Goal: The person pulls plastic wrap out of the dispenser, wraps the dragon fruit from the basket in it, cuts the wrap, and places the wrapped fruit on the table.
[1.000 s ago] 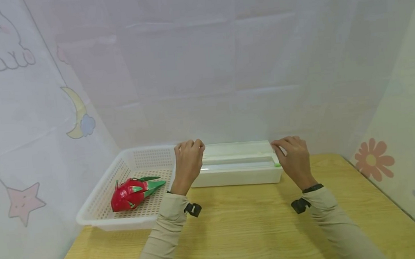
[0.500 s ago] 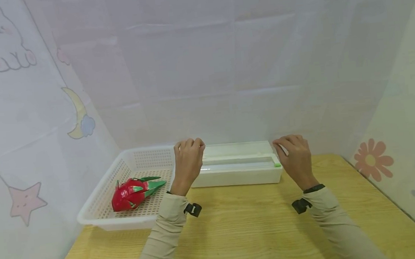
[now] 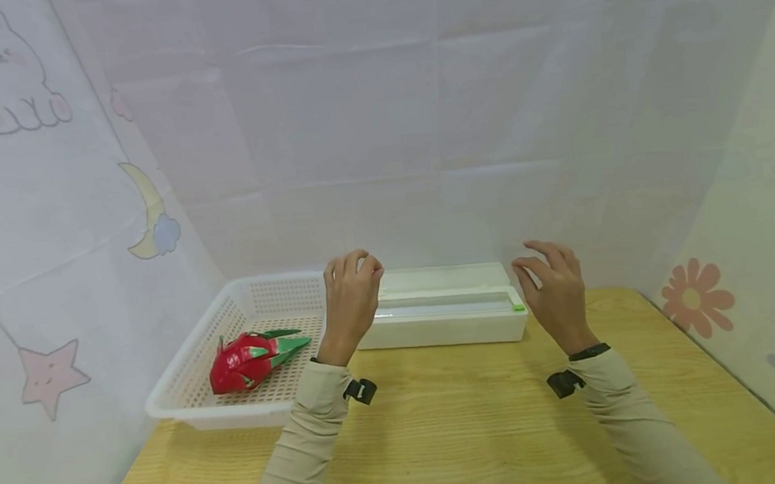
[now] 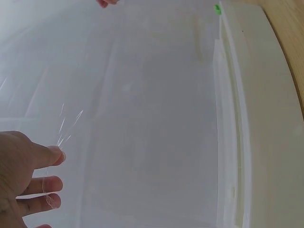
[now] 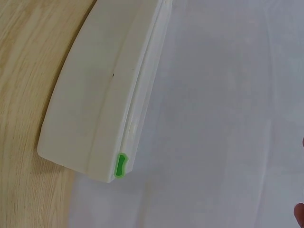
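the left hand is drawn narrow, its thumb and fingertip pinching crinkled clear plastic film, with a wisp lying over 2 other fingers. the right hand is raised at a similar height, fingertip and thumb near each other; i cannot tell whether it holds the film too. beyond and between the hands, a long white cling film dispenser sits on the wood-grain surface, its lid raised at the back, a green slider at its right end. just left of it, partly behind the left hand, a white plastic basket holds 1 red dragon fruit with green-tipped scales. farther out, pale printed sheets hang around the surface.
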Motion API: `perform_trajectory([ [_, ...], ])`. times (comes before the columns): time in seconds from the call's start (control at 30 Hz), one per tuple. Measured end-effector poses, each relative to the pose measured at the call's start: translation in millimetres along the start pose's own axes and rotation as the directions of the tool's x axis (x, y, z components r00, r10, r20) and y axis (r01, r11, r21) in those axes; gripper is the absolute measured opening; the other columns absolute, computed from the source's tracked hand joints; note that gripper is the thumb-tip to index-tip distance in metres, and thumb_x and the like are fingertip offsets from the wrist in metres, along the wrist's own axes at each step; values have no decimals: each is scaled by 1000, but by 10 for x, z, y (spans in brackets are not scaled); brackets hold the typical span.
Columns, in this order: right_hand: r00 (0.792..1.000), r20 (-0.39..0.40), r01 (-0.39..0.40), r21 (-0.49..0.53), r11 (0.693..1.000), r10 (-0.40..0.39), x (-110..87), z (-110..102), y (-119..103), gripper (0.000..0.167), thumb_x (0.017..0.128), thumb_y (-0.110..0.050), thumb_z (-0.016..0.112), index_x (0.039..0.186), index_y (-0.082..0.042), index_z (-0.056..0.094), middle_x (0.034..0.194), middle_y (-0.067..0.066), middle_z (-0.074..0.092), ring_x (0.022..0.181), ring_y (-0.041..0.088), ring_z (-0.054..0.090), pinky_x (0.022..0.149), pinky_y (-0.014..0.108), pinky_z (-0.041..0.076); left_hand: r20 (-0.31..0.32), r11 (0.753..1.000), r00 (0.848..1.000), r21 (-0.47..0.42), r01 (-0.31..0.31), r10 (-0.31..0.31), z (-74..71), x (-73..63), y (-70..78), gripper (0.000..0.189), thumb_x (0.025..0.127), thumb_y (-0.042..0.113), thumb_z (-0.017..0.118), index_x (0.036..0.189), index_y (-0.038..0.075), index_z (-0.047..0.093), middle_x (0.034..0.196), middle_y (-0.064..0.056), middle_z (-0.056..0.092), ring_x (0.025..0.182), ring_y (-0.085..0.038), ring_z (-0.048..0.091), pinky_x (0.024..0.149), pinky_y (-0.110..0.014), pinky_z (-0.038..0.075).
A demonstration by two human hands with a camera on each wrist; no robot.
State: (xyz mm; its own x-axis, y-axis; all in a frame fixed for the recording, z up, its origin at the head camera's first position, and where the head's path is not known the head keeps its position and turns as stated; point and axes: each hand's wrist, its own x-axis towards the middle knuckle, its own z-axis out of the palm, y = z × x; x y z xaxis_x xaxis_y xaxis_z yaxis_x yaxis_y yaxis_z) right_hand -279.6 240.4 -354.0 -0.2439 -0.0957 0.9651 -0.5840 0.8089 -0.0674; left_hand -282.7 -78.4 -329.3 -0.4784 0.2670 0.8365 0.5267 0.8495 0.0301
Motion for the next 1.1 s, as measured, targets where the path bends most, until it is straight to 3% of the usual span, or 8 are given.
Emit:
perform_trajectory([
  [0.83, 1000, 0, 3, -4, 1000, -3, 101, -128, -86, 13, 80, 8, 78, 92, 5, 74, 112, 25, 65, 106, 49, 54, 92, 60, 41, -53, 999, 999, -32, 6, -8, -138, 13, 51, 6, 98, 12, 64, 97, 7, 67, 106, -13, 65, 103, -33, 56, 103, -53, 38],
  [1.1, 1000, -21, -11, 38, 999, 11, 155, -171, -152, 12, 81, 7, 77, 92, 4, 74, 112, 24, 66, 106, 48, 53, 91, 57, 42, -65, 999, 998, -43, 13, -16, -185, 23, 59, 8, 99, 13, 62, 97, 6, 67, 102, -13, 66, 99, -33, 57, 104, -52, 38],
])
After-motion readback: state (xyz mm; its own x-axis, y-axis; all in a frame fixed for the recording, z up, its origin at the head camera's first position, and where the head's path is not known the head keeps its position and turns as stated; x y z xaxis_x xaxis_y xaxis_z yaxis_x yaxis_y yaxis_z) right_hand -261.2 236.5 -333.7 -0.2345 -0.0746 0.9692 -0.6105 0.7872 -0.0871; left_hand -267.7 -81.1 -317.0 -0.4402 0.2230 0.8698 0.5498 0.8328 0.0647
